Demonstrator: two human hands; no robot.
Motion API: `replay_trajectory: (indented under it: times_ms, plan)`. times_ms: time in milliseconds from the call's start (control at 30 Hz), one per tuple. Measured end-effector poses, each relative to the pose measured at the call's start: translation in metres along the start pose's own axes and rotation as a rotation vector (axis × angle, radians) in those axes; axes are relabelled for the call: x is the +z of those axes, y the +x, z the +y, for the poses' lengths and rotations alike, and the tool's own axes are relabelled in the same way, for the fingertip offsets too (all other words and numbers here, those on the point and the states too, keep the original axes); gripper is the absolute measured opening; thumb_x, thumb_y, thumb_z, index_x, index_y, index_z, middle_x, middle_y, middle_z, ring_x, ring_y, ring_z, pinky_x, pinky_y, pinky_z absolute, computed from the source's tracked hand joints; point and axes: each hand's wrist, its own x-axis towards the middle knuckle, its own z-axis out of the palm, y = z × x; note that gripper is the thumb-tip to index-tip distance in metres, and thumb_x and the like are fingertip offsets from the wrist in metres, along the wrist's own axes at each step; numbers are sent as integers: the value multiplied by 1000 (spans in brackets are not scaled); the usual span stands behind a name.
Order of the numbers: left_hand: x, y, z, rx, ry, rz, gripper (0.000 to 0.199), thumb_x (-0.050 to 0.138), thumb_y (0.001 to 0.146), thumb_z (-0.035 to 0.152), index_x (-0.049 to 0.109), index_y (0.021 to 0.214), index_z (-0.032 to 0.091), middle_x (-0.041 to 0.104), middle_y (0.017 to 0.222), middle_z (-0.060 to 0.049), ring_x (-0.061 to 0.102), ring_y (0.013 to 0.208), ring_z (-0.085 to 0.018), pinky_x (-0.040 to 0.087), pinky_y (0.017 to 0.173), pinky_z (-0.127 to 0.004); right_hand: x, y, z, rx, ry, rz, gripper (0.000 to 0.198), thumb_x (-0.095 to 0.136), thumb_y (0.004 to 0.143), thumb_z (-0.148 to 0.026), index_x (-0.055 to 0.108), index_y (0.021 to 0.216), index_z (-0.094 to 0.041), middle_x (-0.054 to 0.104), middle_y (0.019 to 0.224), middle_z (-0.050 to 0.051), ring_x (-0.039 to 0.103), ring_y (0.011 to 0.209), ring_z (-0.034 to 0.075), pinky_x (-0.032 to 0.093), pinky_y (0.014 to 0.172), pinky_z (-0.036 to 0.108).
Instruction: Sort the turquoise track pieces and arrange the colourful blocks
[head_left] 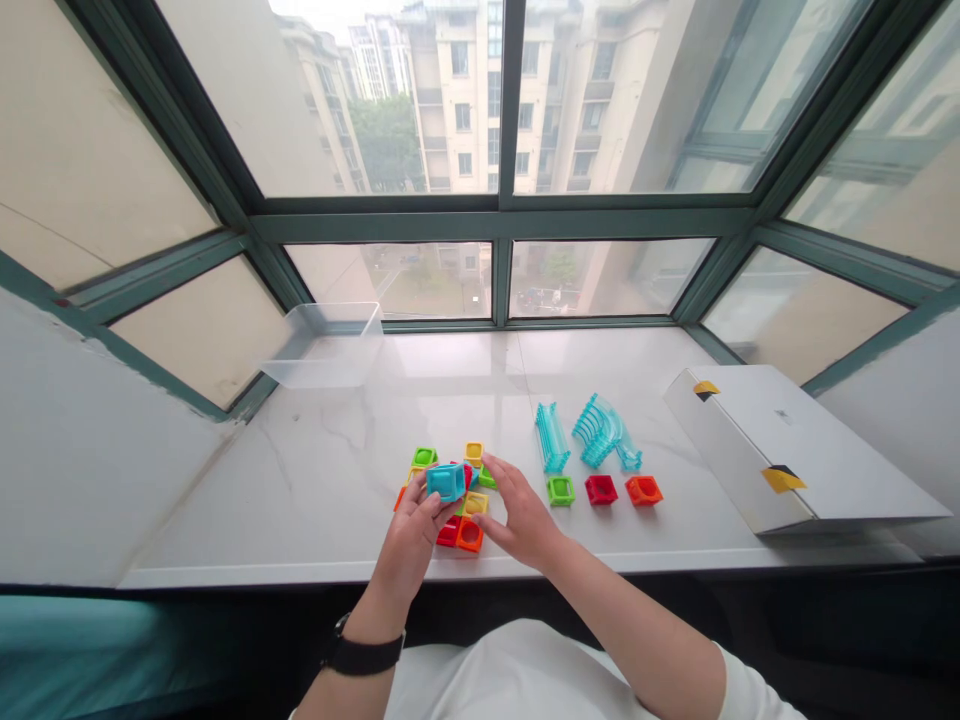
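My left hand grips a blue hollow cube block between thumb and fingers, raised over a cluster of coloured blocks. My right hand is beside the cluster with thumb and fingers apart, holding nothing. Under and around the hands lie a green block, a yellow block, an orange block and several more, partly covered by my hands. To the right, a green block, a red block and an orange block stand in a row.
Behind that row lie a straight clear-blue track piece and curved clear-blue track pieces. A clear plastic bin stands at the back left of the white sill. A white box is at the right, windows behind.
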Motion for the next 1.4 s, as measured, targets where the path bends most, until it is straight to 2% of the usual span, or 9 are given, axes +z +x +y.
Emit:
replay_trajectory:
  times_ms: [167,300,400,533,633,767,933,1133,1400]
  plan:
    - [37,0,-3,-142,-172,-149,43,66,95,49,65,128,22,75,128,-12,72,118,-30,56,106,-48,-34,-9,-15,-26,55,127,77,69,97,-40,33,164,-32,52,157,12,50,146,33,46,120,57]
    - [59,-2,-9,-256,-271,-250,47,62,98,54,70,128,19,73,132,-14,72,115,-29,55,105,-45,-49,-17,-21,-9,57,210,63,67,99,-38,44,157,-31,60,148,11,57,138,33,51,115,56]
    - [71,-4,-11,-286,-315,-341,49,55,101,55,72,130,19,73,133,-14,71,113,-28,53,106,-46,-56,-22,-22,23,117,261,57,67,99,-34,48,153,-32,64,142,10,63,131,31,57,109,52]
    - [78,-8,-11,-282,-343,-411,47,53,103,54,74,128,20,75,129,-13,68,117,-30,53,103,-46,-62,-24,-25,21,217,276,60,70,96,-30,49,152,-30,65,138,10,69,119,27,63,98,45]
    - [80,-11,-11,-286,-356,-410,46,56,101,55,75,124,20,77,123,-13,67,120,-32,52,101,-45,-64,-25,-29,24,215,264,59,70,93,-23,53,149,-31,65,137,10,69,116,26,62,97,43]
    - [82,-17,-10,-304,-370,-385,45,58,101,56,75,117,18,77,121,-15,66,120,-32,51,102,-45,-64,-25,-34,23,187,261,56,66,88,-14,61,141,-29,66,136,9,66,124,27,58,106,44]
    - [81,-20,-12,-296,-337,-373,45,55,103,56,72,123,18,75,126,-15,67,119,-30,51,99,-42,-61,-26,-32,20,173,266,59,64,87,-12,59,142,-28,67,134,9,68,121,27,60,103,42]
    - [73,-18,-16,-149,-171,-200,45,70,95,55,66,128,24,70,132,-12,69,114,-26,56,90,-38,-65,-33,-23,17,93,244,59,67,89,-13,59,144,-30,66,137,9,66,126,27,58,107,43]
    - [67,-21,-14,-69,26,-218,56,82,88,44,65,137,25,73,123,-11,67,117,-28,56,100,-40,-73,-40,-21,-18,70,192,59,68,91,-15,57,147,-30,67,138,10,66,128,28,57,109,45]
